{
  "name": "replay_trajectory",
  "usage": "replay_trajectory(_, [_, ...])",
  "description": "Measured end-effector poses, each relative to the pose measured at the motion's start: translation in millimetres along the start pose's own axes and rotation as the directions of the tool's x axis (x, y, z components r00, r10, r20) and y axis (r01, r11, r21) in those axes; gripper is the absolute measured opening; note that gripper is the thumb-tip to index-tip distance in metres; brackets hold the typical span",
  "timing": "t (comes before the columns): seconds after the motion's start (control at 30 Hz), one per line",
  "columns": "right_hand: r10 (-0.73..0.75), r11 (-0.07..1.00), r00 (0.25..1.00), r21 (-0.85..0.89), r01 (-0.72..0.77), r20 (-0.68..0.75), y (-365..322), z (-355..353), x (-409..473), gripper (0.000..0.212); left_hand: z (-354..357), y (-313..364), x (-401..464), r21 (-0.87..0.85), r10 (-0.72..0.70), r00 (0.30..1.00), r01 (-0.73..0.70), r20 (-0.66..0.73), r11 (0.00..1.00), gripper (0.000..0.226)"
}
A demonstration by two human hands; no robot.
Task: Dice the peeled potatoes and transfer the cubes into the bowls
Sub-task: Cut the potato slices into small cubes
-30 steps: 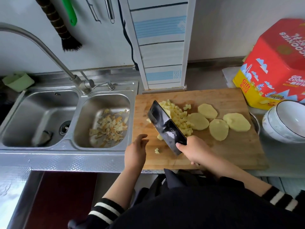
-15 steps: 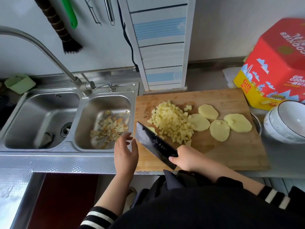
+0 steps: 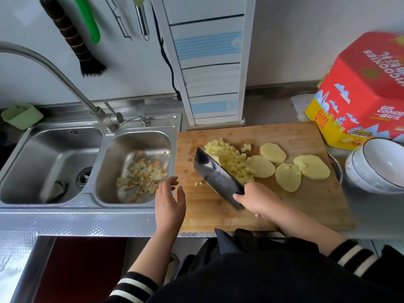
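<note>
Since half a second ago, the cleaver (image 3: 218,174) is sitting tilted against the near-left side of the potato cubes (image 3: 229,160) instead of lying off to their left. Right hand (image 3: 259,200) fingers are grasping the cleaver's handle. Left hand (image 3: 170,203) fingers are hanging released and spread, holding nothing, over the left edge of the cutting board (image 3: 306,206). Four potato slices (image 3: 286,176) are lying flat on the board just right of the cubes. White bowls (image 3: 376,169) are standing stacked on the surface beside the board's right edge, under the red cookie tin (image 3: 363,92). Peelings (image 3: 142,173) are lying in the right sink basin (image 3: 113,162).
</note>
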State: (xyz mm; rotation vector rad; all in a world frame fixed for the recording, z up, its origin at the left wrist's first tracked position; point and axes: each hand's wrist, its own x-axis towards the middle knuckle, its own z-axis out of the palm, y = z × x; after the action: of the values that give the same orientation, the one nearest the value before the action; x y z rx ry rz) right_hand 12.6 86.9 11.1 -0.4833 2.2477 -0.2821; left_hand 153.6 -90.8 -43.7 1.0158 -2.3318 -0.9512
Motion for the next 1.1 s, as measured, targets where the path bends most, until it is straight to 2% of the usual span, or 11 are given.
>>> replay_trajectory(0.13, [-0.005, 1.0, 1.0, -0.002, 0.005, -0.022, 3.3, -6.3, 1.6, 0.043, 1.7, 3.8, 9.4, -0.001, 0.035, 0.999, -0.035, 0.009, 0.999, 0.028])
replay_trajectory(0.2, [-0.03, 0.999, 0.998, -0.027, 0.029, -0.046, 5.3, -10.5, -0.3, 0.045, 0.0, 11.0, 18.5, 0.004, 0.089, 0.995, -0.089, -0.041, 0.996, 0.028])
replay_trajectory(0.37, [-0.158, 0.975, 0.958, -0.191, 0.113, -0.24, 15.7, -35.4, -19.2, 0.052, -15.6, 47.5, 54.6, -0.077, 0.269, 0.923, -0.3, -0.275, 0.951, 0.027])
replay_trajectory(0.47, [-0.191, 0.959, 0.92, -0.266, 0.1, -0.343, 21.8, -48.6, -30.3, 0.053, -21.4, 73.9, 68.7, -0.126, 0.343, 0.891, -0.393, -0.298, 0.911, 0.03])
replay_trajectory(0.5, [-0.192, 0.956, 0.908, -0.278, 0.088, -0.372, 23.8, -51.0, -32.2, 0.053, -20.5, 80.0, 70.7, -0.122, 0.407, 0.878, -0.446, -0.252, 0.887, 0.035])
replay_trajectory(0.57, [-0.195, 0.948, 0.889, -0.312, 0.062, -0.415, 28.0, -52.0, -34.1, 0.051, -13.7, 88.7, 71.6, -0.117, 0.582, 0.812, -0.583, -0.04, 0.804, 0.047])
replay_trajectory(0.63, [-0.218, 0.933, 0.873, -0.357, 0.054, -0.437, 31.9, -48.7, -32.9, 0.051, 0.9, 92.4, 70.2, -0.091, 0.708, 0.674, -0.708, 0.21, 0.701, 0.055])
replay_trajectory(0.7, [-0.245, 0.92, 0.86, -0.386, 0.061, -0.447, 34.8, -44.8, -29.3, 0.051, 21.3, 95.6, 68.3, -0.029, 0.732, 0.558, -0.788, 0.39, 0.615, 0.058])
replay_trajectory(0.77, [-0.269, 0.908, 0.849, -0.415, 0.065, -0.455, 37.0, -41.4, -25.5, 0.052, 43.7, 99.1, 65.8, 0.001, 0.707, 0.493, -0.821, 0.507, 0.571, 0.058])
replay_trajectory(0.93, [-0.322, 0.863, 0.823, -0.502, 0.053, -0.467, 39.7, -33.4, -21.4, 0.052, 83.2, 98.9, 65.6, -0.065, 0.724, 0.377, -0.863, 0.578, 0.501, 0.039])
replay_trajectory(1.1, [-0.316, 0.866, 0.819, -0.498, 0.043, -0.479, 40.6, -33.5, -25.4, 0.052, 95.4, 95.6, 64.3, -0.078, 0.734, 0.433, -0.833, 0.523, 0.547, 0.028])
